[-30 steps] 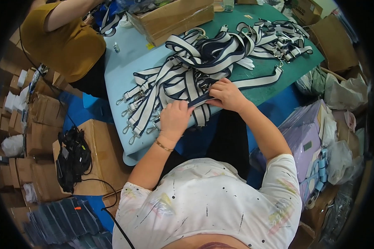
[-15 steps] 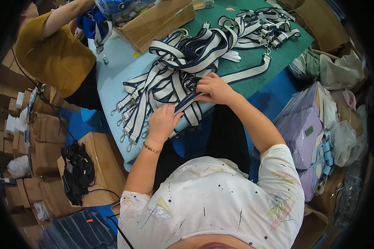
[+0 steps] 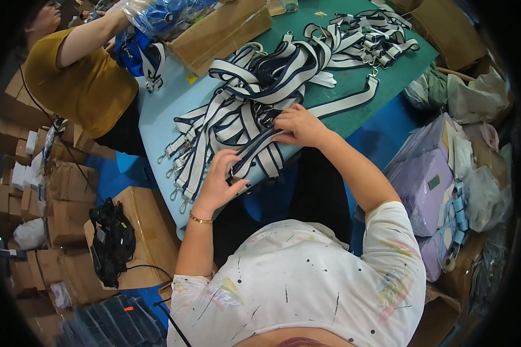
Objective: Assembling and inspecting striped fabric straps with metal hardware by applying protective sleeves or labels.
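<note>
Navy-and-white strap (image 3: 259,151) sits at the table's (image 3: 156,115) near edge, left hand (image 3: 220,179) pinching its lower end, right hand (image 3: 298,124) pressing it flat, so tugging could easily drag the tangled strap pile (image 3: 260,87) off.

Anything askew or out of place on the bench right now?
Nothing damaged or spilled. The striped straps lie in a loose tangled heap, some clip ends hanging over the table edge near the left hand. Right hand presses one strap.
</note>
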A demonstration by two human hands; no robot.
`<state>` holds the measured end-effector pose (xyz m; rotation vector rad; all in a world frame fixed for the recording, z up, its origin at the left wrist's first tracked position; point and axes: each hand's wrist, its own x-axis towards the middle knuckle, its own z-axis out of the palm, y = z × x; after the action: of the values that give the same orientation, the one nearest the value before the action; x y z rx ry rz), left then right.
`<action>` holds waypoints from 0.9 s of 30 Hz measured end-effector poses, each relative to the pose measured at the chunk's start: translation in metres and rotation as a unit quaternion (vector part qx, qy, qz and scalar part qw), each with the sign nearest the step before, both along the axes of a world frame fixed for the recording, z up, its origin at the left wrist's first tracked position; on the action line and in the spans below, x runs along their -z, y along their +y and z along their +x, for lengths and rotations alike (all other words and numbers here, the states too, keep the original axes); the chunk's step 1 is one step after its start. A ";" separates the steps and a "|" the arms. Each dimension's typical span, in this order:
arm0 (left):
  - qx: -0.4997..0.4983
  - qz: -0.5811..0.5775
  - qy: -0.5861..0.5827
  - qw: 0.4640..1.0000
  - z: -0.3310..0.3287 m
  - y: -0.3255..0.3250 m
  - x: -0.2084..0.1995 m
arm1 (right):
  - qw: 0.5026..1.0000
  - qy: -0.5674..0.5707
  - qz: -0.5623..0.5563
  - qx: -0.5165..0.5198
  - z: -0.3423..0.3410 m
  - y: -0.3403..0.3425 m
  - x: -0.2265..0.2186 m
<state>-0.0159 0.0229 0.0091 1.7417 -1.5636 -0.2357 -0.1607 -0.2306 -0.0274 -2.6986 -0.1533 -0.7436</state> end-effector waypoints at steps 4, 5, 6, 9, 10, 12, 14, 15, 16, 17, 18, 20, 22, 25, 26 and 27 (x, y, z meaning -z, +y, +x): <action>0.025 0.037 0.026 0.999 0.016 0.015 -0.001 | 1.000 -0.013 0.003 0.001 0.000 0.000 -0.001; 0.025 0.035 0.043 0.998 0.019 0.015 0.000 | 1.000 -0.013 0.002 0.003 0.000 0.000 -0.001; 0.026 0.033 0.059 0.997 0.020 0.015 0.000 | 1.000 -0.014 0.003 0.003 0.000 0.000 -0.001; -0.022 0.018 0.025 0.999 0.013 0.013 -0.001 | 1.000 -0.007 0.007 0.004 0.000 0.001 -0.002; -0.022 0.019 0.024 0.999 0.011 0.013 -0.001 | 1.000 -0.012 0.005 0.003 0.001 0.001 -0.001; -0.054 0.024 -0.039 0.998 0.005 0.013 0.001 | 1.000 -0.016 0.004 0.005 0.000 0.001 -0.001; -0.069 0.019 -0.063 0.995 -0.001 0.012 0.005 | 1.000 -0.010 0.002 0.006 0.000 0.001 0.000; -0.086 0.013 -0.087 0.992 -0.005 0.012 0.006 | 1.000 -0.010 0.003 0.007 0.000 0.001 -0.001; -0.086 0.014 -0.087 0.992 -0.009 0.012 0.007 | 1.000 -0.001 0.000 0.008 0.000 0.001 -0.002; -0.109 0.002 -0.098 0.989 -0.012 0.011 0.006 | 1.000 0.009 -0.003 0.009 -0.001 0.001 -0.002; -0.132 -0.010 -0.109 0.985 -0.015 0.010 0.007 | 1.000 0.009 -0.002 0.009 -0.001 0.001 -0.002; -0.141 -0.017 -0.103 0.984 -0.019 0.008 0.009 | 1.000 0.012 -0.008 0.010 0.000 0.000 -0.002; -0.150 -0.025 -0.098 0.983 -0.020 0.006 0.013 | 1.000 0.010 -0.007 0.009 -0.001 0.000 -0.002; -0.209 -0.053 -0.118 0.969 -0.017 0.004 0.019 | 1.000 0.007 -0.008 0.007 -0.001 0.000 -0.003; -0.223 -0.054 -0.097 0.968 -0.017 0.003 0.021 | 1.000 0.009 -0.009 0.007 -0.001 0.000 -0.004; -0.236 -0.056 -0.077 0.967 -0.016 0.002 0.022 | 1.000 0.008 -0.009 0.008 -0.001 0.000 -0.003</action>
<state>-0.0322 0.0253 -0.0134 2.0171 -1.1892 0.2236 -0.1615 -0.2301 -0.0244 -2.7244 -0.1352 -0.7287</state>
